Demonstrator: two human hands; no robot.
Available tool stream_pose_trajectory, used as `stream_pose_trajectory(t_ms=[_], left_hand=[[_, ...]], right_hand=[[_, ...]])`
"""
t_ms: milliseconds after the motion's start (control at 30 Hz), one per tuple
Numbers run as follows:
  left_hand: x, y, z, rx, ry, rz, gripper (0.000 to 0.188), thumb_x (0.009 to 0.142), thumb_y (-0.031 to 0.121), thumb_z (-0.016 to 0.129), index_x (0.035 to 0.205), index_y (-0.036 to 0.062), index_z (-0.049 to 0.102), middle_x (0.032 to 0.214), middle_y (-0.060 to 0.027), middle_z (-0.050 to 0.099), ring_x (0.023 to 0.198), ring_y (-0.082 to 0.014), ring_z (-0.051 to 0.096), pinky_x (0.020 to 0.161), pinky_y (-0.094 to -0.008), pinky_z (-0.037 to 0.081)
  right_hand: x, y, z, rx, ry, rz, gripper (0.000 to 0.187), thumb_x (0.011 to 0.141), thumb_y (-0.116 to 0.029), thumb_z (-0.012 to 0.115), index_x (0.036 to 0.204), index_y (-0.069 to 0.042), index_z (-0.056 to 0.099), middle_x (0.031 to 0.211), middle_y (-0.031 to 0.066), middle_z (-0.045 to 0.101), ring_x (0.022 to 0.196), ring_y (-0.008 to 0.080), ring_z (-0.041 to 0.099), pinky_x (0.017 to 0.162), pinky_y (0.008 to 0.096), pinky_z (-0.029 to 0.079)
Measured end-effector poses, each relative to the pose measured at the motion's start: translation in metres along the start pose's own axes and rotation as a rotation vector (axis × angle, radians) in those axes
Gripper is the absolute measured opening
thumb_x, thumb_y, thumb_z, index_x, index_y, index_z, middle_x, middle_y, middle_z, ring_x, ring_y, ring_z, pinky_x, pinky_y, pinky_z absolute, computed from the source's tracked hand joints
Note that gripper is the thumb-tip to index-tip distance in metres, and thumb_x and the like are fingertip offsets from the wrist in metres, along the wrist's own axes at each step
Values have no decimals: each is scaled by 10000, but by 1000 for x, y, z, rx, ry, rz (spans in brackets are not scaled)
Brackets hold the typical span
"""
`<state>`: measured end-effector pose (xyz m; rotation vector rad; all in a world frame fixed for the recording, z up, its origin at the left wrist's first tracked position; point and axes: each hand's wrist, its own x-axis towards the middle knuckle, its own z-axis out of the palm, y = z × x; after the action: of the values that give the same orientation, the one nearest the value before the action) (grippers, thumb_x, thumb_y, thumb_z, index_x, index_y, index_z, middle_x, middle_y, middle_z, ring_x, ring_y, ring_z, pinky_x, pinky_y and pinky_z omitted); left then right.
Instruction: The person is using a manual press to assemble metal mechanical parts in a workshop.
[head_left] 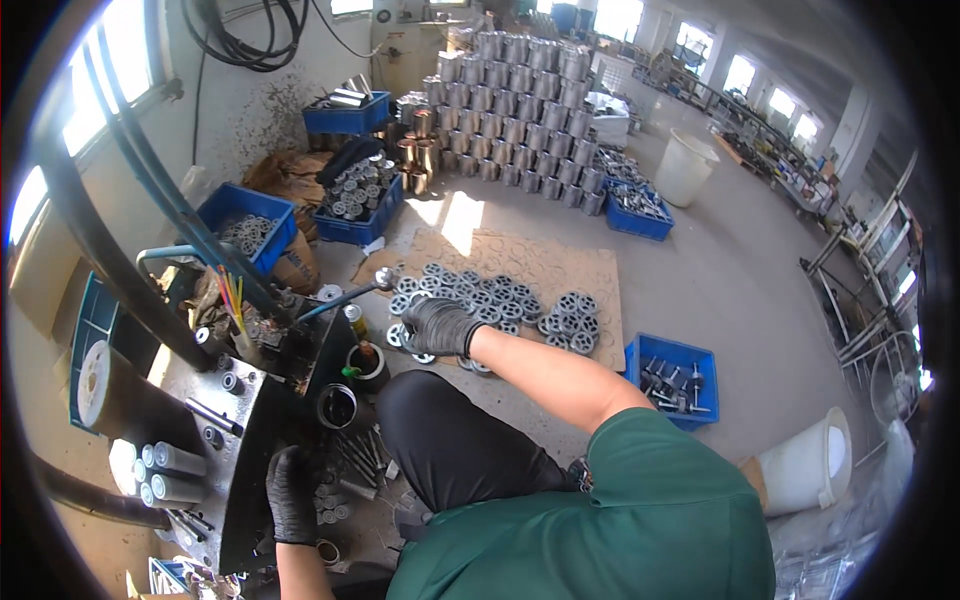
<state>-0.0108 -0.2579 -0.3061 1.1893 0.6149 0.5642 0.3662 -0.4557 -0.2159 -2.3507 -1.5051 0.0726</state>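
Head view, sole entry; corners lost to the black fisheye rim.

Right hand [440,327]: dark knit glove, just off centre toward 8 o'clock, over the wheels. Fingers curled downward; fingertips hidden beneath the hand, so whether they pinch a wheel cannot be told.

Left hand [292,490]: matching glove, toward half past 7, beside the worktop's dark edge. Fingers loosely bent, their tips hard to make out; any grip cannot be told. Forearm cut off by the lower edge.

Grey metal spoked wheels [490,300]: at centre, round, open between the spokes, lying crowded and overlapping; some covered by the right hand. Beneath, a flat brown cardboard sheet [585,265], marked with faint curved lines.

Grey metal worktop [190,378]: 8 o'clock, worn surface, bearing silver metal cylinders [178,460] with round end faces.

Steel-ball-ended lever [345,298]: 9 o'clock, slender bar, lower end lost among machine parts.

Round dark-mouthed container [337,405]: 8 o'clock, contents too dark to identify.

Blue plastic bin [710,372]: 4 o'clock, holding metal parts with slim shafts, jumbled.

Stacked shiny metal cylinders [520,110]: 12 o'clock, tiered; rear rows concealed.

Crumpled translucent plastic sheeting [850,545]: toward 4 o'clock, fading into the dark rim.
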Motion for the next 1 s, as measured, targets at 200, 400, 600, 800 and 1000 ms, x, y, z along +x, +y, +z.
stream_pose_trajectory(t_ms=[200,400,600,800,1000], left_hand=[[-15,-4,7,-106,35,-257,382,991,418,687,1185,90,662,1027,-51,678,928,-197,670,770,-318,556],[-26,-11,14,67,-45,-346,402,986,437,686,1199,97,649,966,-23,648,848,-145,649,697,-286,515],[-33,-19,14,100,-23,-402,411,976,423,712,1202,87,639,982,-35,642,858,-152,645,699,-271,521],[-33,-22,22,150,-28,-401,439,977,440,715,1221,85,628,1016,-47,651,877,-156,652,713,-274,535],[-23,-30,19,168,-59,-406,429,989,440,703,1227,91,631,1018,-39,655,892,-146,656,727,-271,534]], right_hand=[[-117,102,43,107,-86,493,263,784,-196,665,968,-37,765,982,239,746,924,390,737,811,468,575],[-297,197,41,181,-158,827,367,772,-337,790,943,-13,758,942,198,765,878,319,747,813,423,583],[-411,283,-12,-126,-13,1256,299,787,-262,790,1002,-55,765,994,187,770,925,353,747,812,423,595],[-491,352,-28,-227,110,1740,300,826,-251,791,1073,-80,787,1179,222,740,1104,374,727,923,450,595],[-457,345,58,-113,-80,1461,346,860,-302,701,1143,-124,791,1255,187,731,1189,368,694,1040,450,541]])
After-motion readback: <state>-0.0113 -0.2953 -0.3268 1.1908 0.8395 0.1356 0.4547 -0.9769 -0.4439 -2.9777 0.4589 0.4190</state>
